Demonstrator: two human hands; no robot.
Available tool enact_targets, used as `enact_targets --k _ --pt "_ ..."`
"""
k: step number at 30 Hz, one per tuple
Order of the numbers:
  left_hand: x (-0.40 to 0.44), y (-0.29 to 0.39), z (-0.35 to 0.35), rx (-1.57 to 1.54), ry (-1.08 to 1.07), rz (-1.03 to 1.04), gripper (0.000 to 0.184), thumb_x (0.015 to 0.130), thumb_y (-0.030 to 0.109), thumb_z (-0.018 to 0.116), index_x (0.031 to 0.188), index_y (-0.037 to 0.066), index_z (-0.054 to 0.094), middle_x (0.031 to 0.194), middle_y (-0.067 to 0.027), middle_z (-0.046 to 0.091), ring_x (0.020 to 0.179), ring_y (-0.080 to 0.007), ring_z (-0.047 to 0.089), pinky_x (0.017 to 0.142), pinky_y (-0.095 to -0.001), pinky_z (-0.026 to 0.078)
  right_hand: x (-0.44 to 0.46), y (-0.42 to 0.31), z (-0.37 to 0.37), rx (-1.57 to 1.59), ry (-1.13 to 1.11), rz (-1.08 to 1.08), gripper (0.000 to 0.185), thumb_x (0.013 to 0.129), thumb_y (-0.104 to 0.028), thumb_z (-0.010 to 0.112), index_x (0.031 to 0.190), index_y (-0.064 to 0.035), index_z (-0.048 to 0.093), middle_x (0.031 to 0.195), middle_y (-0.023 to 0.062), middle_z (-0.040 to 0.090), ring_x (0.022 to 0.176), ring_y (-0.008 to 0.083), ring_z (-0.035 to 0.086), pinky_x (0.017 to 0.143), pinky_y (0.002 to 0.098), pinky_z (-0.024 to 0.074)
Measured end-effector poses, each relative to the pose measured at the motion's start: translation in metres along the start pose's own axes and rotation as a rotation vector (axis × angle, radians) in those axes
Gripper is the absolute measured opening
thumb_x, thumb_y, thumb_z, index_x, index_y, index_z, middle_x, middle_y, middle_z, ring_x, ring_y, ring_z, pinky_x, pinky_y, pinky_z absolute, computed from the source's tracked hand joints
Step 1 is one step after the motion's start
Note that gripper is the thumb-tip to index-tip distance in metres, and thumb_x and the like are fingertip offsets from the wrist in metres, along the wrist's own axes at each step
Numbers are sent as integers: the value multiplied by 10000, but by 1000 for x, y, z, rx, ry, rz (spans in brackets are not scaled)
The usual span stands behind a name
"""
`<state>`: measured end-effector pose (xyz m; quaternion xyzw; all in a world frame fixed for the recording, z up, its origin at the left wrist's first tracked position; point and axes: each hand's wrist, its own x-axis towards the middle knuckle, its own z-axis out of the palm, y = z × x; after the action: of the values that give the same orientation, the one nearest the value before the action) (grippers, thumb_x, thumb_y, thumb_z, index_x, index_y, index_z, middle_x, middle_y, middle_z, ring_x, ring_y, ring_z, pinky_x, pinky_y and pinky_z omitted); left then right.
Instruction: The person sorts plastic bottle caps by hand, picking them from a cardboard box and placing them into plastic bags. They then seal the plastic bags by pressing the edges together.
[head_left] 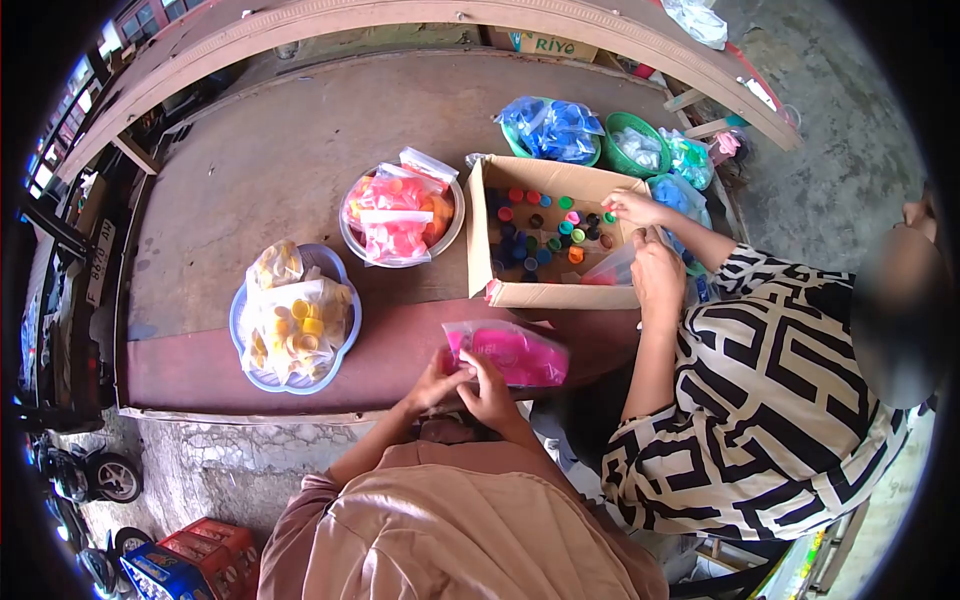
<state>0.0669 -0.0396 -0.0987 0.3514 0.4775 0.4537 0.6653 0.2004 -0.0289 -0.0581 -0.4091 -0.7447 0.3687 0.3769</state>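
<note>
A clear plastic bag with bright pink contents (pixel 520 356) is held over the table's front edge. My left hand (pixel 436 384) grips its left end, fingers closed. Close beside it, my right hand (pixel 488 388) has its fingers pressed at the same end of the bag. To the left, a blue-rimmed basin (pixel 354 338) holds bags of yellow and orange caps. Behind my hands stands a round bowl (pixel 458 226) with bags of pink and orange caps. An open cardboard box (pixel 560 295) with scattered coloured caps lies to the right.
At the right, a co-worker in a patterned top (pixel 740 420) has both hands at the box, with a clear bag. Green baskets (pixel 638 144) with bagged items stand behind it. A wooden rail (pixel 400 14) crosses the far side. Red and blue crates (pixel 200 560) sit lower left.
</note>
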Motion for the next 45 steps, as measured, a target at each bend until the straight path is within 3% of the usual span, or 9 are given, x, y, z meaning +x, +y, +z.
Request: enact_targets --k 5,10,13,18,21,22,24,34,45 --pt "11 -36 -31 583 201 134 621 701 263 717 1168 -30 433 909 -172 608 814 -207 589 734 -322 468 -21 20 -59 -356 637 87 91 769 14 483 805 -7 564 745 152 536 713 276 537 600 343 427" --pt "14 -44 -35 479 159 59 518 718 221 683 1128 -25 483 883 -169 600 788 -208 581 724 -314 463 -46 119 -89 -469 276 315 210 756 32 486 942 5 580 856 163 578 817 272 586 685 320 460" --pt "17 -43 -38 399 115 91 438 768 178 648 1126 -20 491 884 -129 605 809 -167 566 748 -305 451 -39 134 -85 257 246 673 254 712 30 516 954 -1 586 903 162 598 784 287 599 736 332 474" --pt "12 -22 -42 17 -55 250 347 837 117 584 1147 -7 487 921 -75 606 859 -104 520 790 -291 431 -16 138 -76 590 294 397 266 717 9 526 977 36 579 939 197 596 826 269 606 711 345 488" --pt "7 -8 -52 420 101 254 488 788 153 634 1210 21 427 1052 -146 546 1004 -267 515 863 -339 411 49 111 -126 1114 226 223 301 716 -14 529 1014 10 558 957 180 574 812 256 587 693 338 477" --pt "7 -23 -57 1041 346 325 708 713 173 680 1290 25 297 1243 -183 391 1143 -369 368 936 -435 334 70 98 -148 1342 137 196 313 715 -21 530 1026 1 551 964 174 567 808 252 581 687 336 473" --pt "-8 22 -38 1019 506 336 855 644 187 712 1315 29 205 1331 -179 251 1193 -392 256 961 -500 257 101 75 -185 1706 -73 157 337 714 -36 532 1051 -16 537 976 163 552 799 243 569 675 331 466" --pt "-4 30 -43 1316 11 349 858 631 305 730 1316 95 258 1242 -159 335 1103 -354 369 877 -493 336 140 23 -230 1952 -482 108 457 709 -105 540 1161 -94 475 1037 111 484 758 204 514 619 310 434" --pt "12 8 -46 1382 -6 361 1049 552 290 775 1377 125 149 1354 -142 228 1230 -338 259 929 -555 271 144 -5 -205 2259 -228 226 454 709 -129 537 1158 -99 477 1084 113 470 769 202 514 615 305 432"
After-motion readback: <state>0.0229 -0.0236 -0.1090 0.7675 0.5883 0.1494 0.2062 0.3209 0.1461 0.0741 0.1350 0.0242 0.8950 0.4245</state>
